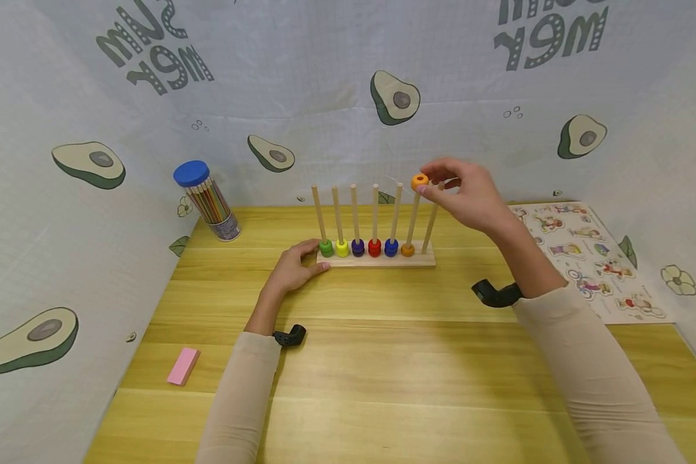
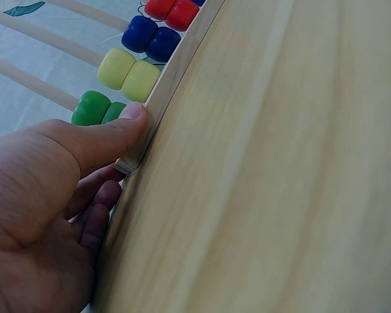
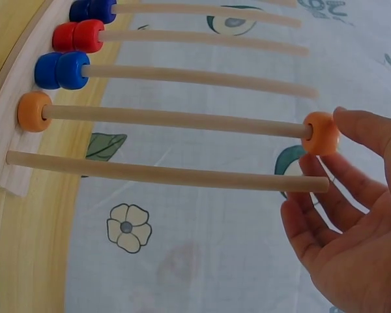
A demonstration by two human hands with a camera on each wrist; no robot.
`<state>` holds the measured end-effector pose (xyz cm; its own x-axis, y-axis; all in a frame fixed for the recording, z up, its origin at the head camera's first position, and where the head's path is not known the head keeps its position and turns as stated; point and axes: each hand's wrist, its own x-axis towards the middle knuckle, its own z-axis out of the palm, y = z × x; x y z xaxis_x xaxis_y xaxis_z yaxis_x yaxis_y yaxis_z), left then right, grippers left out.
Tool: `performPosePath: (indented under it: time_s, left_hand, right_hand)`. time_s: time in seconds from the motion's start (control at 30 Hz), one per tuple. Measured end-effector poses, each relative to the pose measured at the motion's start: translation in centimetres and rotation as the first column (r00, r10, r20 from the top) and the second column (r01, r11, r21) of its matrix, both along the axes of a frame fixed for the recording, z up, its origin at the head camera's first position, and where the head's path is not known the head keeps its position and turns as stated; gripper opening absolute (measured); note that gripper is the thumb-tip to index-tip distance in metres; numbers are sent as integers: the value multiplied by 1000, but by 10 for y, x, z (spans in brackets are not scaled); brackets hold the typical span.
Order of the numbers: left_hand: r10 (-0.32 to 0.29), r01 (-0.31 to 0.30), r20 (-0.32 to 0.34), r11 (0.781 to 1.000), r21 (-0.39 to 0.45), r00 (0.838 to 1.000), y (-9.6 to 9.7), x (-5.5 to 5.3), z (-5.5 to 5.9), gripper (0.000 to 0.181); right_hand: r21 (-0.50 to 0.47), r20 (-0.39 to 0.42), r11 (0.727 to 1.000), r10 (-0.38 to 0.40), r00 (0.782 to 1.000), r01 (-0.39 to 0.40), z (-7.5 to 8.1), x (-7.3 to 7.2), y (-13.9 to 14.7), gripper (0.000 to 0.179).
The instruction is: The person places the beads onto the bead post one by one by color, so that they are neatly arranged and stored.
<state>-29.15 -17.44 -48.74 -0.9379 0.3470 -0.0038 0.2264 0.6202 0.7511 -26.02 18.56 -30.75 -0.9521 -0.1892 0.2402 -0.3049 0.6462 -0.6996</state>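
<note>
A wooden bead stand (image 1: 377, 260) with several upright rods stands at the back of the table. My left hand (image 1: 292, 268) grips its left end, thumb on the front edge, next to the green beads (image 2: 91, 108). My right hand (image 1: 468, 194) pinches an orange bead (image 3: 321, 134) at the top of the second rod from the right, the rod's tip in its hole. Another orange bead (image 3: 34, 111) sits at the foot of that rod. Pairs of yellow (image 1: 341, 249), purple (image 1: 357, 247), red (image 1: 374, 247) and blue beads (image 1: 391, 247) fill other rods. The rightmost rod (image 3: 169, 172) is bare.
Left of the stand is a clear jar of pencils (image 1: 214, 203) with a blue lid. A pink eraser-like block (image 1: 183, 367) lies at the table's front left. On the right lies a picture board (image 1: 600, 258). A patterned cloth (image 1: 325, 96) hangs behind the table.
</note>
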Motion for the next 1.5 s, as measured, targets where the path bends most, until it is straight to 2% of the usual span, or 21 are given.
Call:
performPosePath:
  time_s: [0.27, 1.07, 1.27, 1.5]
  left_hand:
    - [4, -4, 6, 1000, -10, 1000, -1, 0, 1, 68]
    - [-1, 1, 4, 1000, -2, 1000, 0, 0, 0, 68]
    - [3, -3, 9, 1000, -1, 1000, 1, 0, 0, 68]
    - [8, -8, 30, 1000, 10, 1000, -1, -2, 1, 71]
  right_hand:
    - [-6, -1, 1000, 0, 1000, 0, 2, 3, 1, 40]
    - [11, -12, 1000, 21, 1000, -20, -9, 0, 6, 29]
    - [3, 1, 1000, 16, 1000, -16, -11, 0, 9, 34]
    - [-17, 1, 1000, -26, 1000, 26, -5, 2, 17, 44]
